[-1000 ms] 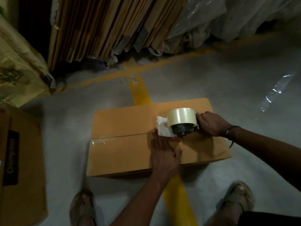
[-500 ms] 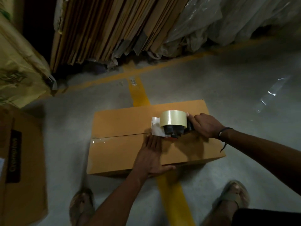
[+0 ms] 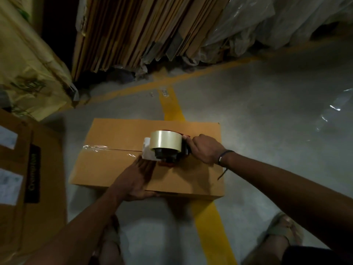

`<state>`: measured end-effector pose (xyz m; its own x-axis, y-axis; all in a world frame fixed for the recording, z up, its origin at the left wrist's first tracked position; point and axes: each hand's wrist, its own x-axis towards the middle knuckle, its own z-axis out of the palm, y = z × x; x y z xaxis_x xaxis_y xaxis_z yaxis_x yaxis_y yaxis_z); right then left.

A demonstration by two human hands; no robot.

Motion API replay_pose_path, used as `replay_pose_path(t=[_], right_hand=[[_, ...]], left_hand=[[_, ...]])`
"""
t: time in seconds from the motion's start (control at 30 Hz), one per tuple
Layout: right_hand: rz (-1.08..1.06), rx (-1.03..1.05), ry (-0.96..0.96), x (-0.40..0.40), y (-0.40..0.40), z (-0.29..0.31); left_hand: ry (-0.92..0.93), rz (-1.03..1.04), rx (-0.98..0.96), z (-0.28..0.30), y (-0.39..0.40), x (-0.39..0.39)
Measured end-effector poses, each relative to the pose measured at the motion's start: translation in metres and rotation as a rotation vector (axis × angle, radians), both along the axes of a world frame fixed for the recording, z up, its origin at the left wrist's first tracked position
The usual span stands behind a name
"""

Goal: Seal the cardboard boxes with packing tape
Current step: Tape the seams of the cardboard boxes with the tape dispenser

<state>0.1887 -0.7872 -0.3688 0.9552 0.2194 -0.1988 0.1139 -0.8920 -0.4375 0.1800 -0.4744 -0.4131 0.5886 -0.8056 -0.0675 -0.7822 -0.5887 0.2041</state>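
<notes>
A closed brown cardboard box (image 3: pixel 114 134) lies on the floor in front of me. Clear tape (image 3: pixel 97 148) covers the left end of its centre seam. A tape dispenser (image 3: pixel 166 148) with a roll of clear tape sits on the seam near the box's middle. My right hand (image 3: pixel 204 148) grips the dispenser's handle from the right. My left hand (image 3: pixel 137 178) lies flat on the near flap, fingers straight and pointing at the dispenser, with the thumb over the box's near edge.
A larger printed carton (image 3: pixel 28 178) stands at the left. Flattened cardboard sheets (image 3: pixel 133 31) and plastic wrap (image 3: pixel 257 22) lean at the back. Yellow floor lines (image 3: pixel 210 217) run under the box. A strip of clear film (image 3: pixel 332 109) lies at the right. My sandalled feet (image 3: pixel 278 232) are below.
The dispenser and my right hand moved left along the seam. My left hand slid left and back toward the near edge of the box.
</notes>
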Motion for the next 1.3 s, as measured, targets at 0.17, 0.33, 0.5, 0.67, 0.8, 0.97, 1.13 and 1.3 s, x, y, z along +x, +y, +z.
replay_pose_path(t=[0.17, 0.33, 0.5, 0.67, 0.8, 0.97, 1.13, 1.3], right_hand=[[0.006, -0.062, -0.03, 0.008, -0.004, -0.003], [-0.004, -0.042, -0.003, -0.003, -0.02, -0.009], [-0.006, -0.147, 0.034, -0.024, -0.082, -0.001], [-0.073, -0.145, 0.022, -0.041, -0.152, 0.004], [-0.042, -0.111, 0.051, -0.038, -0.157, 0.003], [0.005, -0.068, 0.094, -0.037, -0.167, -0.005], [0.042, 0.065, 0.111, -0.037, -0.175, -0.015], [0.034, 0.09, 0.104, -0.038, -0.18, -0.023]], left_hand=[[0.038, -0.007, 0.031, -0.009, 0.002, 0.003], [0.088, 0.034, 0.077, -0.009, 0.001, 0.003], [0.1, 0.054, 0.083, -0.009, 0.004, 0.002], [0.098, 0.06, 0.094, -0.008, 0.002, 0.001], [0.147, 0.139, 0.042, -0.003, -0.009, -0.004], [0.196, 0.377, -0.164, -0.01, -0.096, -0.035], [0.197, 0.42, -0.268, -0.017, -0.208, -0.068], [0.014, 0.491, -0.321, -0.039, -0.224, -0.077]])
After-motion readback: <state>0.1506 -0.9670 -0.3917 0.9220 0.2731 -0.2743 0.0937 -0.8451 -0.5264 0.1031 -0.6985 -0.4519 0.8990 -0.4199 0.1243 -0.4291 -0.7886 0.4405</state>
